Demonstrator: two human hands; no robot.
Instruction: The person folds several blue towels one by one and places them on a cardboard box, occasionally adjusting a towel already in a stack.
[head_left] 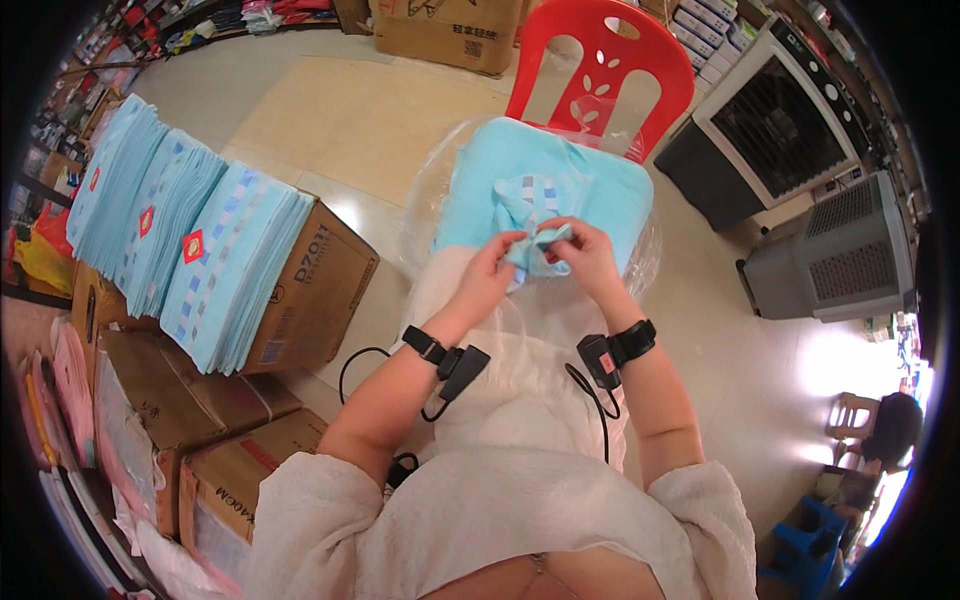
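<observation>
In front of my lap, both hands are closed on a light blue towel with a checked band [540, 190]. My left hand [489, 272] pinches a fold of it on the left. My right hand [592, 262] grips a raised, bunched part between thumb and fingers on the right. Beneath and behind it lies a pile of light blue towels [615, 185] in clear plastic wrap [425, 190]. How many layers I pinch cannot be made out.
A red plastic chair [655, 60] stands behind the pile. Left, folded blue towels with red labels [235, 260] stand in rows on a cardboard box [335, 270], with more boxes [240, 370] below. Two grey air coolers [780, 130] are at right, a blue stool [805, 540] lower right.
</observation>
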